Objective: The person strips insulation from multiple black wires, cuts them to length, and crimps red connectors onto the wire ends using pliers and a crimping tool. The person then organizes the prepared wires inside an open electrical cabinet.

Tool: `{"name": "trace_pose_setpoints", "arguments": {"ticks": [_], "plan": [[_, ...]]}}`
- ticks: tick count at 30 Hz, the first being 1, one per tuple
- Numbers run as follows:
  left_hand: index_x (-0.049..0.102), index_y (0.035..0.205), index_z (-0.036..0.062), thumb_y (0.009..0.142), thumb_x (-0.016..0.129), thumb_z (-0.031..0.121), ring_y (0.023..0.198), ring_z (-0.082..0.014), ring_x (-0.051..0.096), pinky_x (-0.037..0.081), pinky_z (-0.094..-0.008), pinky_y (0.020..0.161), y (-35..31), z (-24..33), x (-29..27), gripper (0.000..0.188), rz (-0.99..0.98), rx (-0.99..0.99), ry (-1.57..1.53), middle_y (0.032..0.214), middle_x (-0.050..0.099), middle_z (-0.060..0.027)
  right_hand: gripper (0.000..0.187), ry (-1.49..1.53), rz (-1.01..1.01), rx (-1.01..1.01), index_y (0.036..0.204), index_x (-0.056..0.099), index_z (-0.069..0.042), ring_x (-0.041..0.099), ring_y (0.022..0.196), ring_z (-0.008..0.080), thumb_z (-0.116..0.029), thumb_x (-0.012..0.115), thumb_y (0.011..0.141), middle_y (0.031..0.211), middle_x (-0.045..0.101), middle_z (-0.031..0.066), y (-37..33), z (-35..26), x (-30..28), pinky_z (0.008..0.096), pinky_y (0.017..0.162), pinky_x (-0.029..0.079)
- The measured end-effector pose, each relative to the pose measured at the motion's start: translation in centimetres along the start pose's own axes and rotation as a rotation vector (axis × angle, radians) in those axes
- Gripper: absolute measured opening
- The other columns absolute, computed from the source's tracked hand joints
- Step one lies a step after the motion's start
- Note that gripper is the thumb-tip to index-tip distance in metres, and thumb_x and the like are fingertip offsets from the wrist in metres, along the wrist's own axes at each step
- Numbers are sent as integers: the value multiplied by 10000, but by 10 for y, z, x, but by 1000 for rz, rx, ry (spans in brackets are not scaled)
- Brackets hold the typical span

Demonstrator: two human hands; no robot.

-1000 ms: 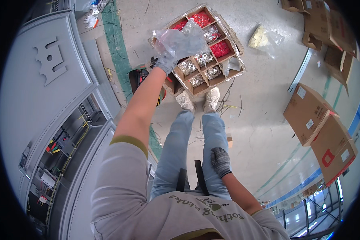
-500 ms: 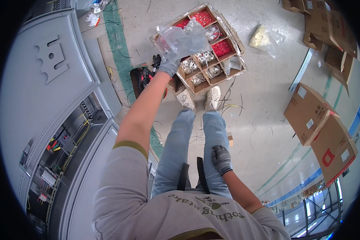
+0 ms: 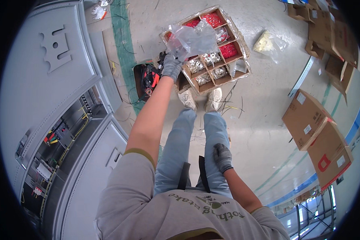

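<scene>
My left hand (image 3: 172, 67), in a grey glove, is closed on the near left part of a crumpled clear plastic bag (image 3: 194, 38). The bag spreads over the left half of a divided cardboard box (image 3: 239, 43) and hides some compartments. Red small parts (image 3: 229, 51) fill the farther compartments, and silvery metal pieces (image 3: 211, 59) lie in the nearer ones. My right hand (image 3: 223, 157), also gloved in grey, rests on my right thigh with its fingers lying against the jeans; it holds nothing that I can see.
Left of the box stands a dark container (image 3: 138, 82) with red-handled tools. A grey metal cabinet (image 3: 88, 160) with wiring fills the left side. Brown cartons (image 3: 308, 116) stand at the right. A clear bag of pale pieces (image 3: 265, 43) and wire scraps lie on the floor.
The whole view has shifted slightly, so box and bag appear a little further right. My left hand keeps its hold on the plastic bag. My right hand stays on the thigh.
</scene>
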State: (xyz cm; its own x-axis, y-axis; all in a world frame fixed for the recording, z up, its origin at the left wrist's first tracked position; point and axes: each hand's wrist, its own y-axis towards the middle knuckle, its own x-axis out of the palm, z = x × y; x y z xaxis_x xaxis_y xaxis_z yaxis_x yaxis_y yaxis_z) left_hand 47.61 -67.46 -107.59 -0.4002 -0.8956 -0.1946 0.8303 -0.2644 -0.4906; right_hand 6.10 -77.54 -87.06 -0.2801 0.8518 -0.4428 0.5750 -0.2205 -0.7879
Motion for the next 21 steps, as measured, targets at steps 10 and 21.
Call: {"name": "trace_pose_setpoints", "arguments": {"ticks": [10,21], "plan": [[598,1066,68,895,645,60,959,-181,632,557,-263,799,-130,48,-31,178,-277,-326,-1012,1054,627,-84,240,874,219,-252,1178,571,-18,574,975,168,-146,491,991,1065,616,89,146,-145,-65,298,899,448],[550,961,85,876,588,195,799,-103,537,446,-228,748,-195,109,-62,144,-45,-259,-1294,861,549,1,548,509,318,-610,1448,300,8,363,1339,282,-223,465,979,1463,351,177,111,-282,-12,361,1116,268]]}}
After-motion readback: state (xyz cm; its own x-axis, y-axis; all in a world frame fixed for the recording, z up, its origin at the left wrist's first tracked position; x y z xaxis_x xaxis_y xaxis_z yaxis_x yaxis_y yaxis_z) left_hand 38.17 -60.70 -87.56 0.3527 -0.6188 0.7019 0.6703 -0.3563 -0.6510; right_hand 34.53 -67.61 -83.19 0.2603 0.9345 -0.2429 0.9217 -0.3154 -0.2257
